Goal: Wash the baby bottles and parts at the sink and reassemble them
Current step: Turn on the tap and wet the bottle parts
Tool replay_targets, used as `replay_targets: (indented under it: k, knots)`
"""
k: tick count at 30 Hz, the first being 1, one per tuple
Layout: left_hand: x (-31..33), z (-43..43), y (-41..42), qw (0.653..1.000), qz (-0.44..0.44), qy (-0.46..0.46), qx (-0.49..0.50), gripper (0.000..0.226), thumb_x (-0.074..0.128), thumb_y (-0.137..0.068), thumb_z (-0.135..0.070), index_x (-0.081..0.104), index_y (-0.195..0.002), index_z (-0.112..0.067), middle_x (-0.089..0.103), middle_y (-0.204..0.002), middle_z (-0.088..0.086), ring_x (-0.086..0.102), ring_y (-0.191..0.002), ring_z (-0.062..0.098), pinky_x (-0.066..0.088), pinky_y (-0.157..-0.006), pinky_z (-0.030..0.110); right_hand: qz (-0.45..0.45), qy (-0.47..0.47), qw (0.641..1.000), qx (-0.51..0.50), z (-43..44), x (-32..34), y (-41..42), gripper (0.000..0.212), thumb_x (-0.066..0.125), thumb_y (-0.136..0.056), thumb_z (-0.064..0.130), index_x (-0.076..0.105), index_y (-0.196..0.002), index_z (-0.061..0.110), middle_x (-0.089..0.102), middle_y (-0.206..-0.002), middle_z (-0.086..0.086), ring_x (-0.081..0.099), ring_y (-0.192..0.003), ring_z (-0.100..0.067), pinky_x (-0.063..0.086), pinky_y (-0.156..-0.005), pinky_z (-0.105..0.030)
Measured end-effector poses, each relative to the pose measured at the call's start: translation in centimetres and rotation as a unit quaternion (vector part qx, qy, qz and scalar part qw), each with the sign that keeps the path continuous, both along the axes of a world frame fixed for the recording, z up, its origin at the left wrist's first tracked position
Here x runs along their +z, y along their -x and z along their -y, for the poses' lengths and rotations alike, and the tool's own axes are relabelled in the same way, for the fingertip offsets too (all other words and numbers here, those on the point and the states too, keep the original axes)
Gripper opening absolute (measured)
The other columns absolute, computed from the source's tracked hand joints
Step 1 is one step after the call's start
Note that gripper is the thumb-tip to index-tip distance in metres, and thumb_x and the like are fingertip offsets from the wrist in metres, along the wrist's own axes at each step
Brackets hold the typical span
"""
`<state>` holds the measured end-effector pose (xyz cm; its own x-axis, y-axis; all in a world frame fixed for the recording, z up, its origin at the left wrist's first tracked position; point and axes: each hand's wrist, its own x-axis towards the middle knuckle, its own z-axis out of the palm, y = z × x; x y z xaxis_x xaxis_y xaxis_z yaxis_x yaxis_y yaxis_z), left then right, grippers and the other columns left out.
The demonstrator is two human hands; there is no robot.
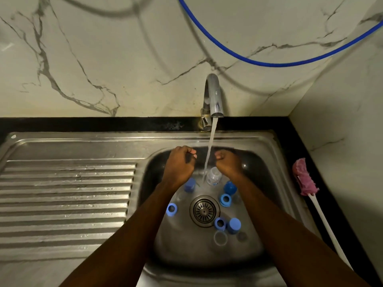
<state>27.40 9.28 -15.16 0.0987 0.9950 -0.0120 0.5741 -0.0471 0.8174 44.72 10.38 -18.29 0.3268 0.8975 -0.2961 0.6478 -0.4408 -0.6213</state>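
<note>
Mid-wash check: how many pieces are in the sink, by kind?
Blue rings: 3
Blue caps: 3
Clear bottle: 1
Total: 7; further clear parts too faint to count.

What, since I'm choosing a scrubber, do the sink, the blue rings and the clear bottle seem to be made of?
The sink looks like metal, likely stainless steel: grey, dull-brushed, with bright reflections. The blue rings seem to be hard plastic: opaque, even colour, moulded shape. The clear bottle is transparent, probably plastic, though glass cannot be ruled out.
</note>
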Motion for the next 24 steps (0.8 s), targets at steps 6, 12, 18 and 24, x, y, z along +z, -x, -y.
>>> replay_targets:
  k: [6,12,18,24]
  knots:
    - [-2.6,1.2,0.2,0.999,-0.031,0.025,-0.014,0.017,0.065,-0.091,-0.016,0.062,-0.107,-0.021,0.062,-0.110,0.000,0.059,-0.103,0.015,0.050,-0.096,0.039,0.164,0.047,0.980,0.102,2.3,-4.3,0.1,0.051,0.071,-0.083,0.030,0.054,-0.131,0.025,0.057,-0.131,-0.001,0.052,-0.120,-0.023,0.042,-0.099,-0.036]
    - [-3.6,1.7,0.7,0.999,-0.041,0.016,-0.028,0.027,0.071,-0.085,-0.013,0.064,-0.110,-0.021,0.063,-0.115,-0.001,0.057,-0.110,0.017,0.047,-0.100,0.037,0.100,-0.010,0.993,0.056,3.1,-5.1,0.2,0.036,0.070,-0.086,0.020,0.058,-0.121,0.020,0.059,-0.123,-0.002,0.056,-0.111,-0.019,0.044,-0.091,-0.028]
    - [-3.9,1.8,1.7,0.992,-0.104,0.033,-0.060,0.042,0.076,-0.077,-0.009,0.064,-0.116,-0.022,0.060,-0.120,0.000,0.055,-0.114,0.019,0.040,-0.098,0.027,-0.021,-0.080,0.996,0.043,4.3,-2.7,1.5,0.062,0.082,-0.073,0.020,0.054,-0.128,0.019,0.062,-0.115,0.002,0.058,-0.106,-0.014,0.048,-0.089,-0.027]
    - [-3.9,1.7,1.8,0.988,-0.133,0.044,-0.069,0.054,0.080,-0.074,-0.012,0.061,-0.124,-0.021,0.060,-0.126,0.000,0.053,-0.119,0.019,0.039,-0.101,0.028,-0.032,-0.086,0.994,0.066,4.4,-0.7,2.5,0.032,0.081,-0.075,0.017,0.066,-0.103,0.016,0.066,-0.098,0.003,0.062,-0.092,-0.014,0.052,-0.083,-0.028]
